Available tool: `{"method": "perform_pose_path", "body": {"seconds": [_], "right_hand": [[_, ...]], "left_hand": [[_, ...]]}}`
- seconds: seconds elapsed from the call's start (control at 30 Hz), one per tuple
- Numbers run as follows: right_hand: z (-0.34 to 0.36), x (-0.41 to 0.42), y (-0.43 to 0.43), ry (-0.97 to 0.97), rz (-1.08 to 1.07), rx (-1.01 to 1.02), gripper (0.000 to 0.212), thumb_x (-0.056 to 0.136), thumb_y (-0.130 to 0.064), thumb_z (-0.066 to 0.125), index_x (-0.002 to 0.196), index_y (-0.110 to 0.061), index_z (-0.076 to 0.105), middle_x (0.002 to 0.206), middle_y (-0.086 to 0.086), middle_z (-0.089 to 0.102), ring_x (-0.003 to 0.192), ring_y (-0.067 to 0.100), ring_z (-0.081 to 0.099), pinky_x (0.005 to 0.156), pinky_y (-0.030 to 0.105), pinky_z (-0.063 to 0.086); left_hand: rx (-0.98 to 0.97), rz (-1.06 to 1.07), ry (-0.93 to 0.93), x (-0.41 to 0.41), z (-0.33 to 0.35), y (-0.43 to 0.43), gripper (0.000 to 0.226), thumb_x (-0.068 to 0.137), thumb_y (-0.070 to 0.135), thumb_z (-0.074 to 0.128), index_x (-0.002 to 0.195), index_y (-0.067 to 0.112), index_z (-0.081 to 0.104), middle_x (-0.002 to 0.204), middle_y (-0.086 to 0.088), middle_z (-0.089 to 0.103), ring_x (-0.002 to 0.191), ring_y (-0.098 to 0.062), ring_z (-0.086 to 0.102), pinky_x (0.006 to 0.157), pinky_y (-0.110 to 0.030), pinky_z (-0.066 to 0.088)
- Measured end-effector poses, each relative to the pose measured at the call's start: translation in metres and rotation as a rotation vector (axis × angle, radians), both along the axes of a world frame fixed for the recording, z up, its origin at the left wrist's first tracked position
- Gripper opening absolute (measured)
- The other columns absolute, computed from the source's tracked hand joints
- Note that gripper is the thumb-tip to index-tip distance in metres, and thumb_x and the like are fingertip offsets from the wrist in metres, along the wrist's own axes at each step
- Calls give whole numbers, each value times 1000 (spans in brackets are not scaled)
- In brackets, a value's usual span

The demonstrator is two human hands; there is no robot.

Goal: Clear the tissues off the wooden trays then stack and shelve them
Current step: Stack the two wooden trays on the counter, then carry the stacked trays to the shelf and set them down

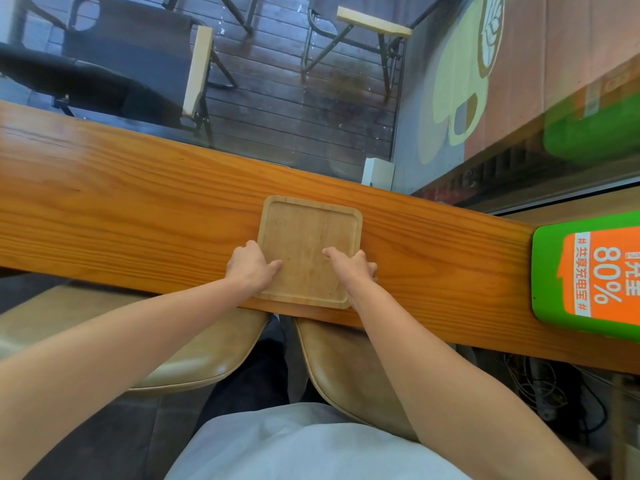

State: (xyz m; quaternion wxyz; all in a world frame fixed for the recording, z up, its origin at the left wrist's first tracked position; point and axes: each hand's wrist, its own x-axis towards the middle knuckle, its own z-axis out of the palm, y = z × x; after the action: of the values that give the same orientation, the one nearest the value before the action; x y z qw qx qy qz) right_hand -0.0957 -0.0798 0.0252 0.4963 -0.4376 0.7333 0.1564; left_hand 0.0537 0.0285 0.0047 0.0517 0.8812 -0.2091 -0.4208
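Wooden tray (308, 251), bare of tissues, at frame centre on the counter (104, 209): your left hand (250, 266) and right hand (353, 266) clamp its side rims, thumbs on top; lift level, evenly

tray (308, 237) on counter (138, 209) (near edge), stools (207, 351) below

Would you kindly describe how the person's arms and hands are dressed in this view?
Both forearms are bare, with no sleeves in view. The left hand and right hand wear no gloves, and no rings, watch or bracelets are visible.
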Motion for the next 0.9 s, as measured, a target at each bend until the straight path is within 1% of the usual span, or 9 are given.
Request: {"method": "perform_pose_path", "body": {"seconds": [0.13, 0.23, 0.3, 0.37, 0.47, 0.6, 0.67, 0.8, 0.9], "right_hand": [[-1, -6, 1, -78, -116, 14, 97, 80, -57, 63, 156, -28, 10, 160, 8, 10, 143, 40, 22, 112, 58, 31], [-3, -11, -3, -97, -174, 19, 93, 78, -59, 61, 153, -20, 22, 158, 10, 19, 138, 38, 31, 109, 55, 34], [-3, -17, -6, -124, -227, 38, 92, 76, -60, 60, 151, -17, 30, 156, 10, 28, 134, 36, 38, 106, 52, 36], [-7, -24, -6, -138, -260, 57, 90, 77, -61, 59, 150, -15, 33, 156, 9, 32, 135, 35, 39, 108, 52, 35], [-12, -31, -1, -181, -317, 105, 79, 90, -60, 50, 151, -15, 32, 156, 10, 36, 138, 33, 38, 113, 52, 33], [-10, -34, 15, -177, -324, 112, 80, 92, -65, 43, 149, -10, 33, 151, 10, 43, 135, 34, 41, 112, 49, 34], [-7, -35, 17, -243, -357, 99, 77, 93, -63, 44, 150, -13, 33, 150, 9, 45, 135, 33, 43, 113, 51, 34], [8, -32, 12, -413, -423, 51, 60, 97, -54, 43, 145, -18, 42, 141, 6, 55, 127, 31, 52, 109, 54, 40], [27, -33, 5, -506, -469, 28, 53, 100, -51, 41, 141, -19, 47, 135, 8, 60, 122, 32, 56, 106, 55, 43]], "left_hand": [[22, 105, 46, -10, 2, -3, 47, 89, 35, 72, 118, 2, 56, 125, -20, 59, 109, -36, 59, 86, -42, 53], [17, 277, 96, -12, 3, -5, 47, 87, 36, 73, 118, 3, 58, 124, -19, 62, 112, -37, 59, 88, -44, 55], [8, 394, 144, -10, 2, -6, 55, 86, 43, 72, 122, 4, 57, 125, -17, 63, 112, -37, 60, 89, -44, 55], [27, 448, 188, -6, 1, -8, 69, 85, 54, 66, 132, 5, 53, 133, -17, 59, 118, -37, 57, 96, -48, 52], [9, 510, 346, -3, -2, -6, 88, 87, 67, 55, 147, 5, 40, 144, -16, 51, 130, -37, 49, 107, -51, 44], [-159, 541, 477, 2, -3, 3, 84, 86, 62, 61, 146, 6, 41, 137, -14, 58, 122, -34, 57, 104, -51, 48], [-224, 565, 523, 5, 1, 5, 83, 85, 60, 64, 146, 8, 42, 136, -12, 60, 119, -32, 59, 102, -51, 49], [-320, 527, 583, 19, 18, 1, 86, 78, 62, 69, 144, 13, 43, 132, -8, 62, 114, -28, 62, 97, -50, 53], [-356, 455, 616, 28, 36, -14, 68, 80, 58, 71, 132, 20, 51, 121, -4, 67, 105, -25, 66, 85, -47, 59]]}}
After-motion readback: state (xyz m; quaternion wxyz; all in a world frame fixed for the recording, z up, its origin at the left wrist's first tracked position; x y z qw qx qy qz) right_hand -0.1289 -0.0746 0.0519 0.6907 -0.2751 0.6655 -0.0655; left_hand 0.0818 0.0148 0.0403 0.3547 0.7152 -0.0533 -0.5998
